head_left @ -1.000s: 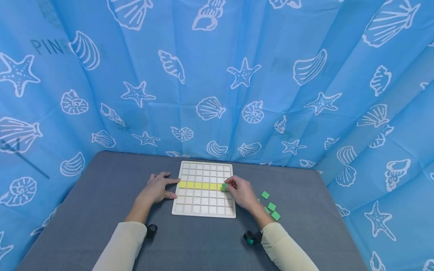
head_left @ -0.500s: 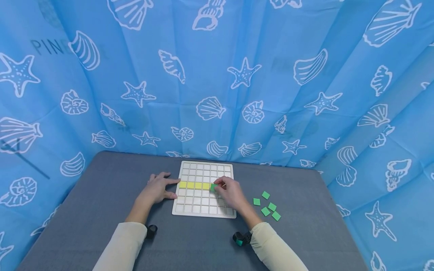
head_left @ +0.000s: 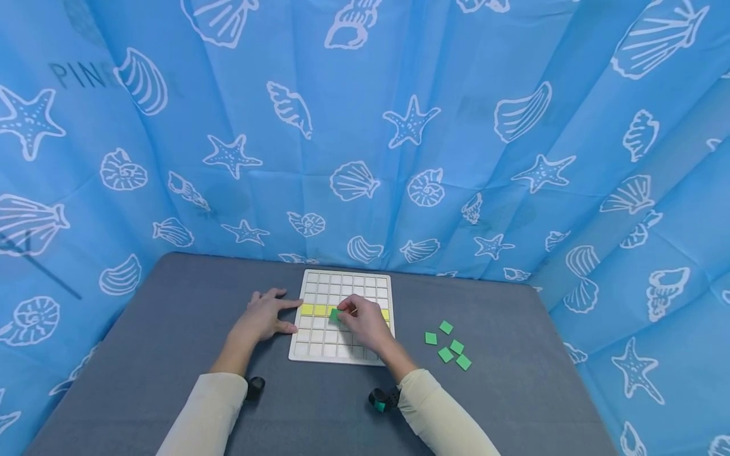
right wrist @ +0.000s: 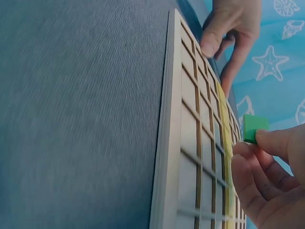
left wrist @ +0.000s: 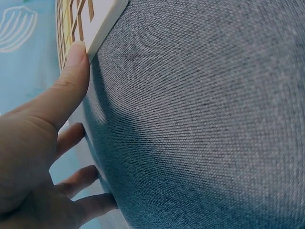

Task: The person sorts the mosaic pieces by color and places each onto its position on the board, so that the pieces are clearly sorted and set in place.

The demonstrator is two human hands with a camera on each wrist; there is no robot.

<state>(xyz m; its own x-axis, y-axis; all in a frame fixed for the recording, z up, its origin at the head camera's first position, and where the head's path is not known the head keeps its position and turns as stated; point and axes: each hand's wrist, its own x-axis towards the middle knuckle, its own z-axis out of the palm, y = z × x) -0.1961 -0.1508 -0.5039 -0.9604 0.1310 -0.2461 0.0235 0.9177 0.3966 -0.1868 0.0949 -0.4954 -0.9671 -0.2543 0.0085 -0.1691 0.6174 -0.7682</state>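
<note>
A white grid board (head_left: 308, 354) with square cells lies on the grey table, a row of yellow tiles (head_left: 307, 310) running across its middle. My right hand (head_left: 365, 322) pinches a green square tile (head_left: 334, 315) between thumb and finger over the board, in front of part of the yellow row. In the right wrist view the green tile (right wrist: 254, 128) stands tilted at the fingertips above the grid. My left hand (head_left: 264, 316) touches the board's left edge with thumb and index finger extended; in the left wrist view its thumb (left wrist: 76, 55) presses the board's rim and the other fingers are spread.
Several loose green tiles (head_left: 445, 354) lie on the grey cloth-covered table (head_left: 502, 380) right of the board. A blue curtain (head_left: 365, 126) with white shells and starfish hangs behind the table and along its sides. Black wrist straps (head_left: 383, 399) sit on both forearms.
My right hand has moved left along the yellow row with the green tile, from the right end toward the left-middle. The left hand stays at the board's edge.
</note>
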